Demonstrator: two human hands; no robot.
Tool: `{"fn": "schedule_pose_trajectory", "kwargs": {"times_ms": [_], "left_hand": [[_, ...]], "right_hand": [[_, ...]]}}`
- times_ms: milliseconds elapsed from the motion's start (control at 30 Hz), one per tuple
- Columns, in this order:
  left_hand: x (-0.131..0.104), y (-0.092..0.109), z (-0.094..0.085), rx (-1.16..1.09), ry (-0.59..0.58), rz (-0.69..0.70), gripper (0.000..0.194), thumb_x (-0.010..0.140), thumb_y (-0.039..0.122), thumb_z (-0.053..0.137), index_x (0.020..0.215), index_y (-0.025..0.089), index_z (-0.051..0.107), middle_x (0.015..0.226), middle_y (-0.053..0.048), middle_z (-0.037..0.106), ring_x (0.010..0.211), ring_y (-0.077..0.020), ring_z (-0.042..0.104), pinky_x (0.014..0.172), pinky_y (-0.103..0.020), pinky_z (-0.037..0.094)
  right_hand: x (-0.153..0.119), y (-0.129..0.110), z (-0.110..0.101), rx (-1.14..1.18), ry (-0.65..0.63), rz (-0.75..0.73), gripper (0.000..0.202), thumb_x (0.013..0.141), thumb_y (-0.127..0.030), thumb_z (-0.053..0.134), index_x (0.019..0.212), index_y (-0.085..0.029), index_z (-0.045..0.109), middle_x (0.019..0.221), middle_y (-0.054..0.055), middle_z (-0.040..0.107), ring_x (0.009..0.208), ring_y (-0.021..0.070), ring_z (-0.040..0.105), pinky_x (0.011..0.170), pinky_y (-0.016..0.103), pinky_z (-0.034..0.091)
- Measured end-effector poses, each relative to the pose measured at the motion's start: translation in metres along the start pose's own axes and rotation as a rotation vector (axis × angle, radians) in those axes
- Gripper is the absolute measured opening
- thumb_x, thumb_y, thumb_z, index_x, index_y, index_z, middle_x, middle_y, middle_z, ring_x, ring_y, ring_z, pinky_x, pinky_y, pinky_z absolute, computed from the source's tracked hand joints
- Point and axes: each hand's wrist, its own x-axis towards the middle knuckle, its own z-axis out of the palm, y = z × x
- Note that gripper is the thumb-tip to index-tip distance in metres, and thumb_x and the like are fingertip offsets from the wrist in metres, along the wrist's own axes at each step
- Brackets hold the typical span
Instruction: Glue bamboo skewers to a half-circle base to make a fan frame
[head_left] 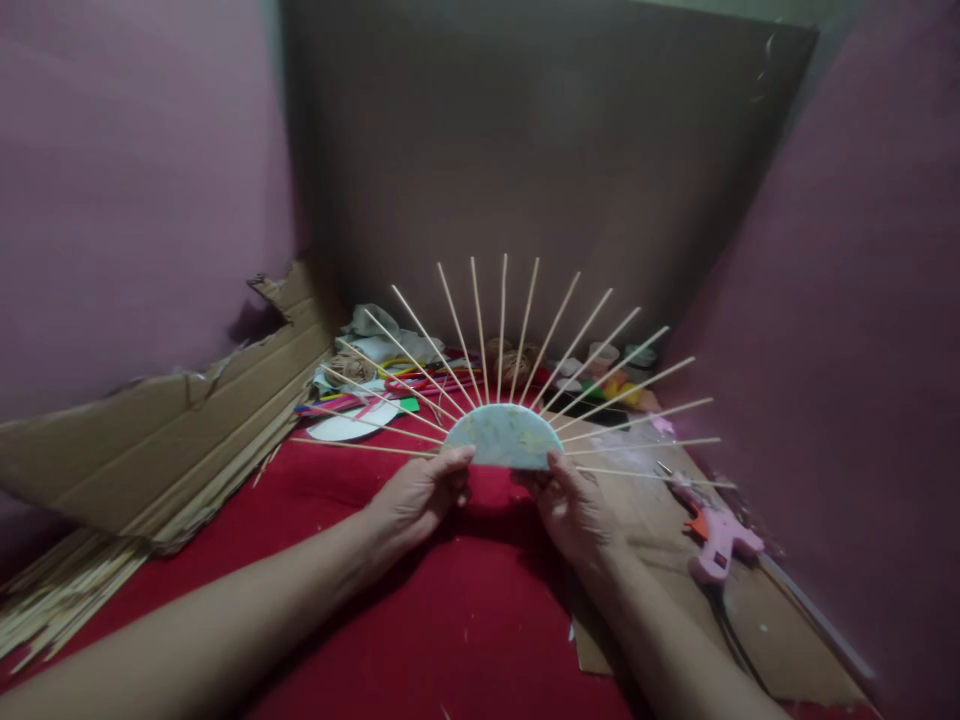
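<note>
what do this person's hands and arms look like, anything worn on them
The left hand and right hand are bare, with no gloves. The left forearm and right forearm show no sleeve, watch or bracelet, and both widen from the wrists towards the elbows. No ring shows, though some fingers are hidden; nail details are too blurred to tell.
</note>
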Motion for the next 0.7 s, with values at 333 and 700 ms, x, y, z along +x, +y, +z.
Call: {"fn": "schedule_pose_trajectory", "kwargs": {"times_ms": [333,700], "left_hand": [[0.007,0.008,-0.005,-0.021,0.033,0.010,0.030,0.058,0.024,0.082,0.073,0.013,0.058,0.054,0.004,0.050,0.048,-0.0077,0.042,0.044,-0.023,0.034],[0.004,0.004,-0.002,-0.006,0.019,-0.038,0.031,0.054,0.025,0.083,0.066,0.014,0.057,0.050,0.004,0.049,0.047,-0.0085,0.041,0.044,-0.024,0.036]], "right_hand": [[0.000,-0.001,-0.001,0.012,-0.042,0.016,0.027,0.068,-0.040,0.076,0.078,-0.016,0.072,0.076,0.006,0.075,0.069,0.0216,0.069,0.076,0.039,0.052],[-0.007,0.006,0.003,-0.336,-0.059,0.144,0.031,0.064,-0.038,0.078,0.077,-0.011,0.069,0.063,0.008,0.072,0.052,0.0153,0.065,0.053,0.027,0.052]]}}
